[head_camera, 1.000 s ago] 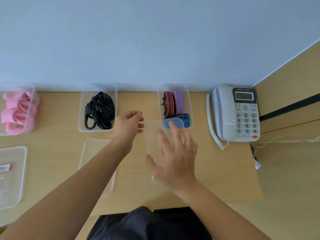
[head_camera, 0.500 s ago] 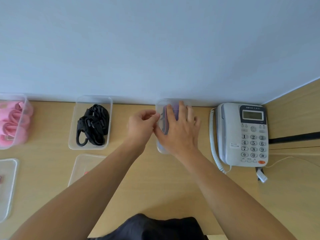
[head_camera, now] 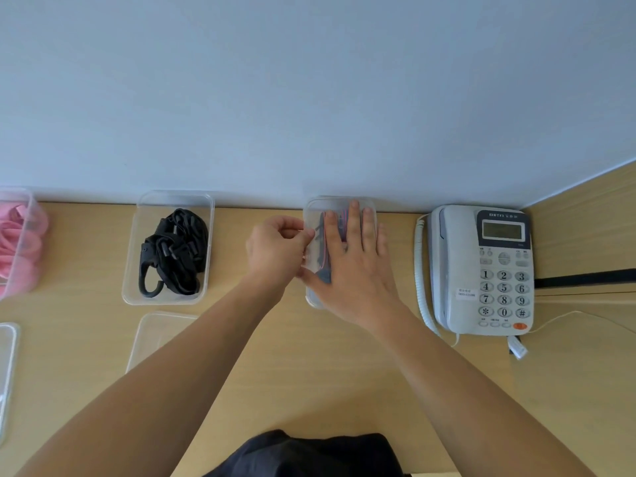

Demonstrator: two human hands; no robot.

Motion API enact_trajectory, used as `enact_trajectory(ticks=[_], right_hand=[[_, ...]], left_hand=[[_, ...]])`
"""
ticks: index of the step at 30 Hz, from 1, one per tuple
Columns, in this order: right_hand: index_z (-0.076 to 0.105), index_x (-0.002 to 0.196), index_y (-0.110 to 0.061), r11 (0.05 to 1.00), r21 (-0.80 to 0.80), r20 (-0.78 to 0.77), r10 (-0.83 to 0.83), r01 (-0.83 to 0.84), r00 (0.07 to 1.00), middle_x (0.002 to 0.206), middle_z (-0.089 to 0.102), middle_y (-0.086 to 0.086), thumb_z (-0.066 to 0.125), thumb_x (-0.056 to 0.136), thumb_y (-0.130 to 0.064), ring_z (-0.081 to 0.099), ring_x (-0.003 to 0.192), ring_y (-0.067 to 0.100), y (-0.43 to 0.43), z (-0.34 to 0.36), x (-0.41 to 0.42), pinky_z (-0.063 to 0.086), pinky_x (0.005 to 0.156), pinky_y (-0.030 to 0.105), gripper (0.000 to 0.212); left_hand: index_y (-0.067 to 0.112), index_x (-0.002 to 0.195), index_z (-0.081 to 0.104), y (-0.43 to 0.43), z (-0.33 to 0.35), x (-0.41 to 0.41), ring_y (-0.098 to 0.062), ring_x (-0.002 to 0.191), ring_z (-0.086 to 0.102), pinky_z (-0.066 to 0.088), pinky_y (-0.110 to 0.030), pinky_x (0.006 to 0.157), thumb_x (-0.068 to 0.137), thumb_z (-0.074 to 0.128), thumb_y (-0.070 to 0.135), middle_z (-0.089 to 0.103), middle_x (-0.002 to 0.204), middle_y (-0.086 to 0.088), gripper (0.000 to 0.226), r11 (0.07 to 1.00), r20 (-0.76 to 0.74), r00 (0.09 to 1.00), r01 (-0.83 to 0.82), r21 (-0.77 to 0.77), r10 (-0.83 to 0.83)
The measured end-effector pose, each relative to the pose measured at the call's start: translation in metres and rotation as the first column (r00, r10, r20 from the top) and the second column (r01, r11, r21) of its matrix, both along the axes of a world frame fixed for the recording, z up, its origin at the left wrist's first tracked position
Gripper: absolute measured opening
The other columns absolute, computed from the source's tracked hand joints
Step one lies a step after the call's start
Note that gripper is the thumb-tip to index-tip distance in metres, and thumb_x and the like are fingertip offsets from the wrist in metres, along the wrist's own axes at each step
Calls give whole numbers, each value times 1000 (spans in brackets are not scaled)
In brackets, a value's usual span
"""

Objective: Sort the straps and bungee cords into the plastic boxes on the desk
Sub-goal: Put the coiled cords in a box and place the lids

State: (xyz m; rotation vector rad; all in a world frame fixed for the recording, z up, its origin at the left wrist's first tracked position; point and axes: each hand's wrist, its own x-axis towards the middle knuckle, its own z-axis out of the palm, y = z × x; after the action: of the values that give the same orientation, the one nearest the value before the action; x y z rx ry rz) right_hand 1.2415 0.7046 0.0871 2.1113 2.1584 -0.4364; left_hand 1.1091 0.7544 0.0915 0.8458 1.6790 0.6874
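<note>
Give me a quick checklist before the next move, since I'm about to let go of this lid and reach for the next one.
1. Lid sits over the box of striped straps: ok, right hand lies flat on it.
2. Left edge seated: cannot tell, left hand pinches there and hides it.
3. Near corners snapped down: cannot tell, the right hand covers them.
4. Black bungee cords are in their box: ok, but that box is not lidded.
5. Spare lid within reach in front of it: ok.
6. Telephone apart from the box: ok.
</note>
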Motion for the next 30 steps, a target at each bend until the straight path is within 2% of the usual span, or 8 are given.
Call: enact_trajectory(ticks=[5,8,11,14,19,23,26,30], right_hand=[[-6,160,-18,998,50,17,22,-23,1000,164,-19,21,14,81,-90,-25,151,34,-5,-1,2,-1,124,54,109],[3,161,-18,995,100,4,2,-2,1000,166,-12,20,22,83,-88,-17,153,34,-6,-6,1,2,124,53,106],[8,161,-18,992,127,-5,-16,16,1000,166,-6,20,24,83,-85,-11,154,34,-6,-8,-1,4,124,53,104],[6,161,-18,992,121,-8,-22,23,1000,166,-8,20,23,82,-85,-12,154,34,-8,-8,-1,2,124,52,105],[17,160,-18,988,151,-64,-9,19,998,167,5,19,18,94,-70,-3,155,34,-6,-11,4,8,124,53,85],[32,154,-6,947,225,-240,-176,231,955,165,15,19,26,98,-43,8,154,31,1,-9,3,18,124,48,67],[23,157,-4,948,183,-171,-230,260,958,167,5,19,25,96,-45,4,154,32,4,-7,1,16,124,46,73],[28,155,-8,949,165,-129,-249,269,960,163,17,18,39,94,-48,23,147,35,12,-3,4,26,120,44,74]], left_hand=[[15,99,71,-1,1,1,-22,70,70,58,-34,62,90,79,19,75,90,-8,13,1000,-56,998,22,18,-21],[24,117,65,-4,0,1,-24,78,73,60,-41,72,90,78,18,73,84,1,30,992,-103,993,63,113,-51],[37,133,63,-10,-1,3,-22,77,71,59,-36,79,92,75,16,69,83,5,48,951,-222,967,179,252,-124],[28,140,63,-12,-1,6,-21,78,68,53,-31,86,96,69,14,71,86,2,47,892,-384,904,322,317,-190],[25,147,56,-5,8,8,-20,84,61,45,-26,81,101,61,14,72,88,1,48,883,-470,830,428,192,-300],[24,147,56,1,12,7,-23,92,63,41,-24,80,99,61,14,76,95,-1,49,879,-480,807,457,135,-345],[22,148,55,4,15,7,-22,103,65,42,-26,85,96,60,6,75,90,8,55,869,-493,782,486,97,-382],[21,146,57,6,19,6,-20,111,65,46,-30,98,92,58,0,61,68,19,58,869,-473,785,489,78,-399]])
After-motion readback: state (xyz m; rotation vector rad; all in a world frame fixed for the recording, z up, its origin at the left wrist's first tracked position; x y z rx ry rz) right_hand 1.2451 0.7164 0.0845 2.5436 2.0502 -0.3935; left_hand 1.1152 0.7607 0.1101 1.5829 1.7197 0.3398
